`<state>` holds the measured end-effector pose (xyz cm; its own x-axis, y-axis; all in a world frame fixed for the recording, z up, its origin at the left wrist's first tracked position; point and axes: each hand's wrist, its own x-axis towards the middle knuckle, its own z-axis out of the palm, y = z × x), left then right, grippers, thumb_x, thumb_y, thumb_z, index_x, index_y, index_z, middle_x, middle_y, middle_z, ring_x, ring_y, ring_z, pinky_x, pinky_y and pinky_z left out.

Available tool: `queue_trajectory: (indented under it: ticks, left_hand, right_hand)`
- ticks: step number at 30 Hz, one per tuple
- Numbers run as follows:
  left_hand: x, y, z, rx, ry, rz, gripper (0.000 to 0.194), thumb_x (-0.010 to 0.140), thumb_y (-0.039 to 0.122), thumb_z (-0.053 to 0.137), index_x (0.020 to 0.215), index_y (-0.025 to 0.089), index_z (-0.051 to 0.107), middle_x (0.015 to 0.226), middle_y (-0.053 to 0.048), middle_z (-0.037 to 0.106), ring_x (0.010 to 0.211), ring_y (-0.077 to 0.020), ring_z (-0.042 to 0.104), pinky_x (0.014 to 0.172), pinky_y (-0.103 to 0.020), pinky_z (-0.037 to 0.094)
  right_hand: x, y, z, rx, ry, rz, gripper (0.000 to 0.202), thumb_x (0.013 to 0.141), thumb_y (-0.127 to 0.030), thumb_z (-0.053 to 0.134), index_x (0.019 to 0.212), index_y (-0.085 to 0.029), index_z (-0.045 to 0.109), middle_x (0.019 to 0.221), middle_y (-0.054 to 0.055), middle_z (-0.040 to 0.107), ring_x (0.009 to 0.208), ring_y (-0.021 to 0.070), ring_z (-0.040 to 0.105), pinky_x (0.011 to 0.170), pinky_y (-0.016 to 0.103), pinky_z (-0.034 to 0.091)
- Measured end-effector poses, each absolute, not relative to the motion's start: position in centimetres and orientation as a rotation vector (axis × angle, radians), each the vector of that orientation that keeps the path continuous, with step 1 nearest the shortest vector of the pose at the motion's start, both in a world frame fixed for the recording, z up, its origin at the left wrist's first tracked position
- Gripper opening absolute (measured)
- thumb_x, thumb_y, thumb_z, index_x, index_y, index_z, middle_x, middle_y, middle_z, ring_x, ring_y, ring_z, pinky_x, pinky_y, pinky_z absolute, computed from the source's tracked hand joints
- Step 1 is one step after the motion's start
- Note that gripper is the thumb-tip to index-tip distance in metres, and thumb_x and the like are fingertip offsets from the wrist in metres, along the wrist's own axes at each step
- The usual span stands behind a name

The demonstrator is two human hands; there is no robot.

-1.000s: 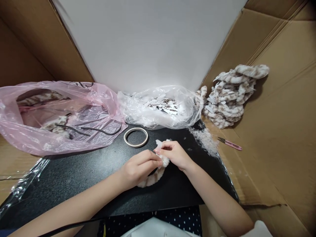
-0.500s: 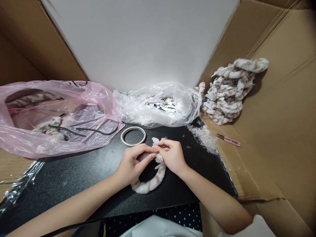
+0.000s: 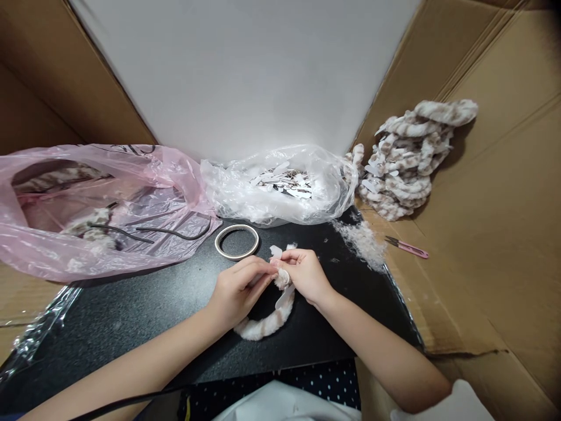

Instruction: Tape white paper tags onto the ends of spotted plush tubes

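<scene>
A fluffy white ring with pale brown bands (image 3: 263,327) lies on the black table, its upper part between my hands. My left hand (image 3: 240,286) is closed, thumb and forefinger pinched at the ring's top. Against those fingertips, my right hand (image 3: 304,273) pinches the ring's upper right part. White tags or strips stick out there: one piece (image 3: 276,251) above my fingers and a longer strip (image 3: 284,297) below. What exactly lies between the fingertips is hidden. A roll of tape (image 3: 237,242) lies flat just beyond my left hand.
A pink plastic bag (image 3: 175,158) with fluffy pieces and dark cords sits left. Behind stands a clear bag (image 3: 236,199) of white strips. Fluffy rings (image 3: 407,158) are piled at right, near pink-handled thread snips (image 3: 412,249) and loose fluff (image 3: 362,242). Cardboard walls (image 3: 504,175) flank the table.
Both hands stay at the ring's top with only slight finger movement. The white strip below my right hand now shows longer and more fully.
</scene>
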<state>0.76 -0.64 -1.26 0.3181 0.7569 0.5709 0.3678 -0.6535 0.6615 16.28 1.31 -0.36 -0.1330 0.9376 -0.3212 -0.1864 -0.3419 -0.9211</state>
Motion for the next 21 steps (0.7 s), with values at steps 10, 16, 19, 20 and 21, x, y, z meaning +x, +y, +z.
queue_trajectory:
  ticks: [10, 16, 19, 20, 21]
  left_hand:
    - [0.1, 0.3, -1.3, 2.573, 0.799, 1.176, 0.016, 0.091, 0.013, 0.054, 0.101, 0.017, 0.066, 0.1, -0.011, 0.066, 0.092, -0.0181, 0.066, 0.08, -0.027, 0.056]
    - [-0.5, 0.8, -2.1, 2.607, 0.769, 1.126, 0.02, 0.092, 0.012, 0.052, 0.105, 0.019, 0.066, 0.094, -0.008, 0.067, 0.084, -0.0154, 0.065, 0.075, -0.025, 0.054]
    - [-0.6, 0.8, -2.0, 2.62, 0.697, 1.108, 0.021, 0.092, 0.012, 0.051, 0.106, 0.018, 0.065, 0.089, -0.007, 0.067, 0.079, -0.0148, 0.064, 0.071, -0.024, 0.054]
    - [-0.6, 0.8, -1.9, 2.618, 0.684, 1.1, 0.021, 0.092, 0.011, 0.05, 0.106, 0.017, 0.064, 0.089, -0.008, 0.066, 0.079, -0.015, 0.064, 0.071, -0.024, 0.054]
    - [-0.5, 0.7, -1.6, 2.61, 0.685, 1.092, 0.021, 0.092, 0.01, 0.049, 0.106, 0.017, 0.063, 0.089, -0.008, 0.066, 0.079, -0.0153, 0.064, 0.071, -0.024, 0.054]
  right_hand:
    - [16.7, 1.2, -0.4, -1.225, -0.846, 1.678, 0.035, 0.043, -0.038, 0.088, 0.054, -0.015, 0.065, 0.05, -0.002, 0.06, 0.043, 0.009, 0.05, 0.042, 0.022, 0.04]
    - [17.0, 1.3, -0.1, -1.235, -0.82, 1.703, 0.032, 0.043, -0.034, 0.088, 0.053, -0.014, 0.065, 0.048, -0.003, 0.059, 0.043, 0.0079, 0.048, 0.044, 0.022, 0.038]
    - [17.4, 1.4, 0.3, -1.238, -0.901, 1.73, 0.029, 0.043, -0.03, 0.088, 0.052, -0.013, 0.066, 0.048, -0.003, 0.059, 0.045, 0.007, 0.048, 0.047, 0.021, 0.036]
    - [17.5, 1.4, 0.4, -1.242, -0.926, 1.744, 0.029, 0.043, -0.028, 0.088, 0.053, -0.013, 0.066, 0.048, -0.003, 0.06, 0.045, 0.0069, 0.048, 0.047, 0.021, 0.036]
    - [17.7, 1.5, 0.5, -1.247, -0.941, 1.763, 0.028, 0.043, -0.028, 0.088, 0.053, -0.013, 0.067, 0.048, -0.003, 0.059, 0.045, 0.0068, 0.048, 0.047, 0.021, 0.035]
